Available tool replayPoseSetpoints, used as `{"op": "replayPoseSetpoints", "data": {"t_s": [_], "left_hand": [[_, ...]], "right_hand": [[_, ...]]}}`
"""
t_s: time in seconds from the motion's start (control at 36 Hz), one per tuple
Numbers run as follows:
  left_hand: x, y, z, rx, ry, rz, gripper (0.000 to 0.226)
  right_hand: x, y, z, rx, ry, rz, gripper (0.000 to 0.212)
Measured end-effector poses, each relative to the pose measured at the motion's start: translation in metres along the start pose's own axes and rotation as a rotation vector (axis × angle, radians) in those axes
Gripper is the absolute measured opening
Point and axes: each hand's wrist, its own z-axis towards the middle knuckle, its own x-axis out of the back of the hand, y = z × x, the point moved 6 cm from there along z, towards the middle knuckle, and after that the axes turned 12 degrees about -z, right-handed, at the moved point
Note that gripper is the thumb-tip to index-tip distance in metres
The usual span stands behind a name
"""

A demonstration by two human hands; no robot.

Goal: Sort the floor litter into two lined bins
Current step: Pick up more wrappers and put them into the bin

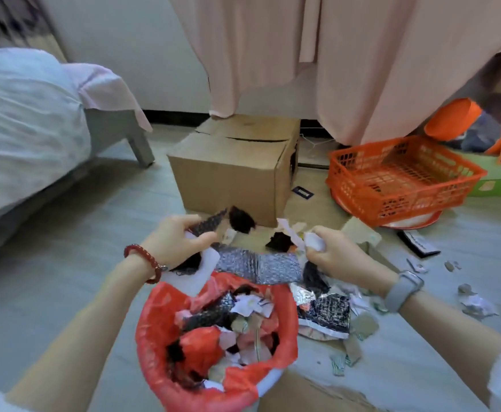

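Bin (154,331): round, lined with a red bag, on the floor between the forearms; heaped with paper scraps, black bubble wrap and red plastic.
Silver strip (258,267): crinkled foil-like sheet, long axis left to right, lying just beyond the bin's far rim.
Left hand (178,236): fingers curled round a black bubble-wrap piece (209,223) and white scrap, above the far rim.
Right hand (335,254): fingers closed on crumpled white paper (314,242); dark material hangs below it.
Litter (359,325): torn paper and cardboard bits scattered right of the bin.
Basket (404,179): orange, far right, beside the box (231,173).
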Motion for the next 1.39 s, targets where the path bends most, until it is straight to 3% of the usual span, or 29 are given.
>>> {"op": "replayPoseSetpoints", "data": {"t_s": [0.14,0.28,0.39,0.44,0.53,0.58,0.69,0.83,0.97,1.11,1.25,1.31,1.39], "left_hand": [[-0.047,-0.081,-0.041,0.125,-0.250,0.334,0.020],[-0.074,-0.124,-0.062,0.128,-0.040,0.244,0.048],[-0.101,-0.131,-0.068,0.135,-0.092,0.329,0.073],[-0.109,-0.133,-0.067,0.177,-0.146,0.292,0.082],[-0.117,-0.141,-0.065,0.275,-0.253,0.187,0.066],[-0.124,-0.143,-0.068,0.304,-0.334,0.207,0.057],[-0.130,-0.147,-0.073,0.307,-0.418,0.293,0.059],[-0.111,-0.138,-0.074,0.196,-0.243,0.218,0.074],[-0.098,-0.113,-0.078,0.090,-0.113,0.192,0.066],[-0.102,-0.092,-0.075,0.043,-0.173,0.183,0.062],[-0.120,-0.083,-0.083,-0.023,-0.335,0.370,0.083],[-0.130,-0.088,-0.086,-0.038,-0.399,0.486,0.088],[-0.138,-0.098,-0.085,-0.016,-0.450,0.603,0.108]], "right_hand": [[-0.061,-0.045,0.009,0.129,-0.143,-0.207,0.015],[-0.110,-0.058,0.007,0.176,-0.159,-0.455,0.022],[-0.141,-0.071,0.007,0.221,-0.139,-0.637,0.018],[-0.152,-0.074,0.008,0.204,-0.140,-0.639,0.015],[-0.174,-0.070,0.005,0.118,-0.219,-0.499,0.020],[-0.193,-0.066,0.000,0.087,-0.295,-0.461,0.027],[-0.208,-0.063,-0.006,0.100,-0.398,-0.470,0.045],[-0.169,-0.079,-0.015,0.303,-0.451,-0.534,0.090],[-0.118,-0.077,-0.029,0.426,-0.463,-0.684,0.104],[-0.074,-0.048,-0.031,0.324,-0.453,-0.675,0.098],[-0.077,-0.009,-0.043,0.116,-0.711,-0.651,0.099],[-0.083,-0.007,-0.044,0.060,-0.712,-0.524,0.092],[-0.081,-0.014,-0.033,-0.030,-0.537,-0.123,0.064]]}}
